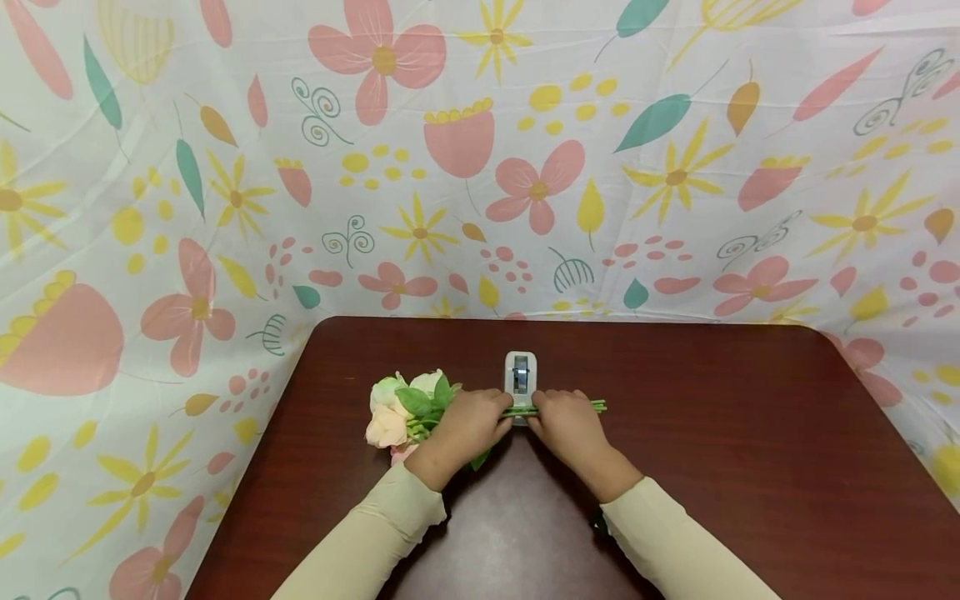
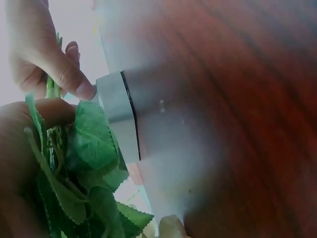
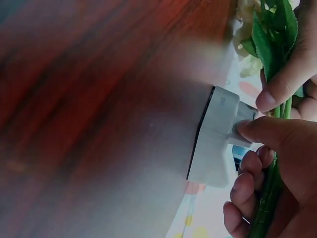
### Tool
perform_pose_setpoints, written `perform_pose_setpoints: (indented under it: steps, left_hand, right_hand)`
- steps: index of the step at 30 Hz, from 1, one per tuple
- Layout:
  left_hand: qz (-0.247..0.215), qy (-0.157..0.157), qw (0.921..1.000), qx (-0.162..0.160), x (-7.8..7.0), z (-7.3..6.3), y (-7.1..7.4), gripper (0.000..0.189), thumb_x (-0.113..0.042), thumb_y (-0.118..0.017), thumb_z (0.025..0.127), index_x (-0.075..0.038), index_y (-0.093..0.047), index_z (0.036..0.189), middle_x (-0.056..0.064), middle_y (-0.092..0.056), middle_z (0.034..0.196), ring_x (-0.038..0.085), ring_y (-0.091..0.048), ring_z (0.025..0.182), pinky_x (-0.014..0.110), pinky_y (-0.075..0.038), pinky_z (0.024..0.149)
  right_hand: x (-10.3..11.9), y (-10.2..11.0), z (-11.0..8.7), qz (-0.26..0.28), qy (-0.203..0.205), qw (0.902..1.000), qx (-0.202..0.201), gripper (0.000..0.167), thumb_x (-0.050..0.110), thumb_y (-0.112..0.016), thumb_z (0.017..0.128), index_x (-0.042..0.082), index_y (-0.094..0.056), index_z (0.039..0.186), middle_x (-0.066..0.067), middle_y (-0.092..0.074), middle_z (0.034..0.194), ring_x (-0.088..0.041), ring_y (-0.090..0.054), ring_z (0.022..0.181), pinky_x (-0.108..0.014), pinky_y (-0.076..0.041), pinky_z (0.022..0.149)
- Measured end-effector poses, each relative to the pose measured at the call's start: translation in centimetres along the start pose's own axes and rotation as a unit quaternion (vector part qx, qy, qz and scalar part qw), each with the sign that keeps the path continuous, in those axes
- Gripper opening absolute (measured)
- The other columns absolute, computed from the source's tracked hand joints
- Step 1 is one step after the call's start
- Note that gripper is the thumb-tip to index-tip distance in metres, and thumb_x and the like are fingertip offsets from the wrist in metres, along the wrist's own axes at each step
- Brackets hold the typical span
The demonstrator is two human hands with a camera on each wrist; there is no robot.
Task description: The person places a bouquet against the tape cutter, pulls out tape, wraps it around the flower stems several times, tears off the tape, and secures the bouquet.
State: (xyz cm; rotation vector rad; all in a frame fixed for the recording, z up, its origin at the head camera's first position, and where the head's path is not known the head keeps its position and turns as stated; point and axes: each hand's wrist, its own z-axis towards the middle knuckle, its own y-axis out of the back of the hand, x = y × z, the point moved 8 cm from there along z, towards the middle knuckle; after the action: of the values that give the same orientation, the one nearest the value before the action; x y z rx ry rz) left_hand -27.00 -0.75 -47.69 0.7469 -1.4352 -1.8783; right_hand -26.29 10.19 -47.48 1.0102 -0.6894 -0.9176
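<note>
A bouquet of artificial flowers [image 1: 387, 425], cream, peach and pink with green leaves [image 2: 91, 144], lies sideways with its blooms to the left. My left hand [image 1: 468, 421] curls round its green stems just below the leaves. Nearer the cut ends, my right hand [image 1: 573, 429] grips the same stems [image 1: 599, 406], fingers wrapped round them. Between the two hands stands a light grey tape dispenser [image 1: 521, 360] on the table, the stems crossing over its near end. In the right wrist view my right thumb [image 3: 252, 130] overlaps the dispenser's end [image 3: 215, 139].
The dark reddish-brown table [image 1: 735, 433] has its far edge just behind the dispenser. A white cloth [image 1: 615, 200] printed with flowers and leaves hangs behind the table and along its left side.
</note>
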Motion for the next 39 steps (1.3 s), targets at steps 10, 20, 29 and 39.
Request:
perform_pose_setpoints:
  steps: [10, 20, 29, 39]
  left_hand:
    - [-0.010, -0.004, 0.9999, 0.002, -0.16, -0.34, -0.12, 0.011, -0.028, -0.072, 0.094, -0.017, -0.069, 0.092, -0.003, -0.070, 0.085, 0.015, -0.069, 0.079, 0.034, -0.056, 0.071]
    - [-0.005, -0.008, 1.0000, 0.001, -0.04, -0.55, -0.49, 0.011, -0.029, -0.073, 0.094, -0.019, -0.071, 0.098, -0.003, -0.069, 0.088, 0.015, -0.070, 0.081, 0.034, -0.056, 0.073]
    - [-0.002, 0.001, 1.0000, -0.006, 0.17, -0.60, -0.59, 0.010, -0.026, -0.075, 0.092, -0.018, -0.070, 0.096, -0.004, -0.074, 0.089, 0.016, -0.072, 0.082, 0.038, -0.056, 0.076]
    - [-0.008, 0.007, 0.9999, -0.010, 0.30, -0.51, -0.59, 0.008, -0.024, -0.076, 0.090, -0.018, -0.071, 0.092, -0.004, -0.073, 0.085, 0.016, -0.071, 0.080, 0.035, -0.056, 0.076]
  right_hand:
    - [0.23, -0.32, -0.12, -0.018, -0.001, 0.9997, 0.019, 0.034, 0.020, -0.083, 0.080, 0.014, -0.052, 0.066, 0.000, -0.056, 0.058, -0.017, -0.054, 0.052, -0.036, -0.042, 0.052]
    - [-0.35, -0.86, -0.23, 0.044, -0.044, 0.9963, 0.059, 0.025, 0.027, -0.079, 0.085, 0.015, -0.060, 0.074, 0.002, -0.059, 0.065, -0.015, -0.054, 0.058, -0.037, -0.043, 0.061]
    - [-0.49, -0.67, -0.41, 0.137, -0.055, 0.9827, 0.112, 0.018, 0.029, -0.072, 0.092, 0.011, -0.071, 0.096, 0.000, -0.067, 0.085, -0.017, -0.063, 0.076, -0.047, -0.047, 0.080]
    - [-0.27, -0.28, -0.57, 0.112, -0.032, 0.9894, 0.087, 0.015, 0.027, -0.073, 0.093, 0.014, -0.074, 0.099, 0.000, -0.068, 0.086, -0.019, -0.065, 0.079, -0.046, -0.051, 0.076]
